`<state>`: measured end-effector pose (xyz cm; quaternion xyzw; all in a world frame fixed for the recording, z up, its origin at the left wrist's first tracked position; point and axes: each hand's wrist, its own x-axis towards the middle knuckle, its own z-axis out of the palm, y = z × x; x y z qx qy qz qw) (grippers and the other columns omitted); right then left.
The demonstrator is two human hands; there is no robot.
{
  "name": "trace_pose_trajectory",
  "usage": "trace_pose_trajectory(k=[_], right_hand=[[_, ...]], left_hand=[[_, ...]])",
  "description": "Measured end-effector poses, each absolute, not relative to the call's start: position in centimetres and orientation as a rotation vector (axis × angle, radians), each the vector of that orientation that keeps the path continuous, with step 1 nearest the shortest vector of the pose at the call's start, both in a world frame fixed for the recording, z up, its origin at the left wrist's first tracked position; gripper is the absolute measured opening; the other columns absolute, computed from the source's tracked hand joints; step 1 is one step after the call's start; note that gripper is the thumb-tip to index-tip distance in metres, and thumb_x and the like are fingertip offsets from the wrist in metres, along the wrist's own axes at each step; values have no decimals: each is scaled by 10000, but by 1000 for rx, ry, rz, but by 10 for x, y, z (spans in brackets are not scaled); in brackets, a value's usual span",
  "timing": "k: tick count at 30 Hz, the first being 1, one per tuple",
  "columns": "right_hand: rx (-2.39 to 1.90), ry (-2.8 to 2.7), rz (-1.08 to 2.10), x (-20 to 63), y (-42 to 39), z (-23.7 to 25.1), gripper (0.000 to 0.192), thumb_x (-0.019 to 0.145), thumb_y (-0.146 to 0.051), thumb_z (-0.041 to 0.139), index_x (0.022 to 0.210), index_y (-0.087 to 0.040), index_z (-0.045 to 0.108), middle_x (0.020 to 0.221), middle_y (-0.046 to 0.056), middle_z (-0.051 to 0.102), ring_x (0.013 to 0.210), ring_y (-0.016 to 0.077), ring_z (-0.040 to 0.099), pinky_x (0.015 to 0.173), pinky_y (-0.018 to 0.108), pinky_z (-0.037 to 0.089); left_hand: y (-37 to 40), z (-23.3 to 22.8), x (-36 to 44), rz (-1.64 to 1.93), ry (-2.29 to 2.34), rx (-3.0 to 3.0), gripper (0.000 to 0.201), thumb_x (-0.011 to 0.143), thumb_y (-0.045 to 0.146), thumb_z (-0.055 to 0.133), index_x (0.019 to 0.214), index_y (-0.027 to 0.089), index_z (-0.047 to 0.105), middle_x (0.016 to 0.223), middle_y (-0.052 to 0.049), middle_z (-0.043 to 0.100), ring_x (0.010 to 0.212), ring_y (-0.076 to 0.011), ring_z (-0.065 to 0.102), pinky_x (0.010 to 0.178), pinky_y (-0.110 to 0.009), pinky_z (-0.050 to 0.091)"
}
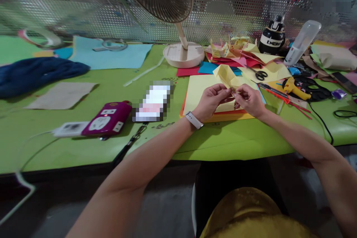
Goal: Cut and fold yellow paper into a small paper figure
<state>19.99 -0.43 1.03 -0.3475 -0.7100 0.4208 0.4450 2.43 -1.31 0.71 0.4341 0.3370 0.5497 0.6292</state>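
Note:
A folded piece of pale yellow paper (224,75) is pinched between my two hands, its creased upper part standing up away from me. My left hand (213,100), with a white band at the wrist, grips its lower end from the left. From the right, the fingers of my right hand (249,100) close on the same end, and the fingertips of both hands nearly meet. Below them lies a stack of yellow sheets (196,88) with orange ones at its edge. The paper between my fingertips is mostly hidden.
Scissors (260,75), a red utility knife (275,92) and a yellow glue gun (296,88) lie to the right. A fan (182,54) stands behind, beside folded paper pieces (232,47) and a black bottle (272,39). Leftward are a phone (153,100) and a purple power strip (108,119).

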Motion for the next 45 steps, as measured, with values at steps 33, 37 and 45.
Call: trace_pose_trajectory(k=[33,37,45], right_hand=[[-872,-1552,1450,196,-4,22,565,728,-718,817,741,-180,647,603,-4,706,434,103,648,426,200,563],[-867,-1569,1460,196,-3,21,576,719,-736,812,731,-188,635,582,-12,695,441,105,647,437,206,568],[-842,-1598,1391,201,0,22,566,710,-687,847,705,-219,530,498,-69,612,404,80,565,412,193,507]], left_hand=[[-14,10,27,1429,743,919,329,631,331,977,750,182,710,834,-6,771,799,-139,716,865,-309,576],[-12,8,26,1415,753,883,319,611,305,983,733,189,712,838,-4,771,814,-146,725,905,-322,588],[-15,16,26,1372,743,954,390,591,388,1005,750,173,721,817,-10,771,790,-144,726,924,-336,597]])
